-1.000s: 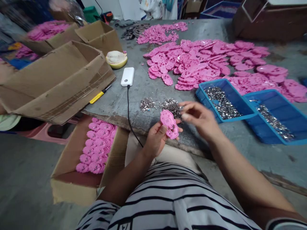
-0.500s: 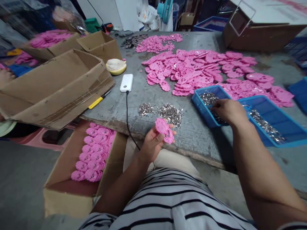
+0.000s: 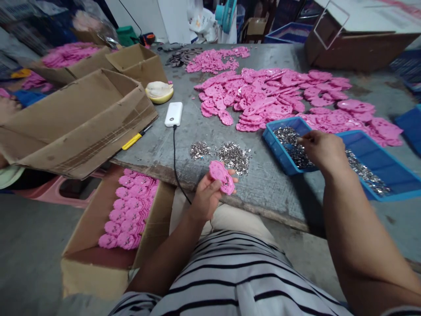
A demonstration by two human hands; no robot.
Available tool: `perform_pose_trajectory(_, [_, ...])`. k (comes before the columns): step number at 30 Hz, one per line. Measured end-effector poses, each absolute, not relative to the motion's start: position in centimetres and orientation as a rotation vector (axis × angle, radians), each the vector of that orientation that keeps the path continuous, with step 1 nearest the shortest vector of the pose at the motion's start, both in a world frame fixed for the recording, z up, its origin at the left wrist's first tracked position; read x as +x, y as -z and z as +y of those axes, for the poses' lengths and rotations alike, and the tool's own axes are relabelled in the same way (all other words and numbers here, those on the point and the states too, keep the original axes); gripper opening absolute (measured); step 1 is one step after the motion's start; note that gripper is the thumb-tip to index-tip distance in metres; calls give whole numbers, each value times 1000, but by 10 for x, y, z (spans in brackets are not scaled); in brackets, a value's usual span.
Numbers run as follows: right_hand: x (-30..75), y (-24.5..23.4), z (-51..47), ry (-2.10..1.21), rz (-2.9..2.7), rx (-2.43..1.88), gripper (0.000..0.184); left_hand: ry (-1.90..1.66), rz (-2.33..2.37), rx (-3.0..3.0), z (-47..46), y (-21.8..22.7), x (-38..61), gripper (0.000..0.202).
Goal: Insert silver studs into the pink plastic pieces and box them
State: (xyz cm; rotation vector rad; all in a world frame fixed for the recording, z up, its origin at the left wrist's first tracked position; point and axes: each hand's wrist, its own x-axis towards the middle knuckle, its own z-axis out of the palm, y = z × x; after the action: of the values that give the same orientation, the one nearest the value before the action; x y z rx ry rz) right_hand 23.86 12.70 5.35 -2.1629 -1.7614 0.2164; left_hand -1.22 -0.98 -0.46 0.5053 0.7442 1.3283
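Observation:
My left hand point(image 3: 207, 197) grips a pink plastic piece point(image 3: 221, 176) with two rounded lobes, just over the table's front edge. Above the smaller blue bin point(image 3: 279, 156), my right hand point(image 3: 324, 151) has its fingertips pinched together; what they hold, if anything, is too small to make out. That bin contains many small shiny metal parts point(image 3: 297, 154). To its right is a larger blue bin point(image 3: 401, 175) with longer-looking metal pieces point(image 3: 368, 173). Two heaps of tiny metal parts point(image 3: 234, 157) lie on the table beyond my left hand.
Pink plastic pieces point(image 3: 263, 96) spread across the back of the table. A white power bank point(image 3: 173, 114) with a black cable, a yellow-handled screwdriver point(image 3: 133, 140) and a fruit rind point(image 3: 159, 93) lie left. Below the edge, an open carton point(image 3: 95, 276) contains stacked pink pieces point(image 3: 130, 210).
My right hand has lifted slightly and moved right from among the metal parts in the smaller bin. My left hand has shifted a little left with the pink piece.

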Motion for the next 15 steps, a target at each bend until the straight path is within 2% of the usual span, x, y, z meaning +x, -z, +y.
perform_pose_trajectory(3, [226,-63,119,-444,-1492,-2110,19,-1317,767,486,-9,3,-12,65])
perform_pose_trajectory(6, [207,-67,104,-801,-1372,-1777,22,-1283,766,432,-8,1,-10,62])
perform_pose_trajectory(8, [192,-62,90,-1056,-1442,-1493,20,-1252,753,401,-8,0,-8,63])
perform_pose_trajectory(11, [166,-49,69,-1359,-1617,-1109,32,-1211,803,400,-7,-1,-4,61])
perform_pose_trajectory(15, [138,-32,52,-1498,-1663,-918,40,-1259,869,417,-6,-4,2,51])
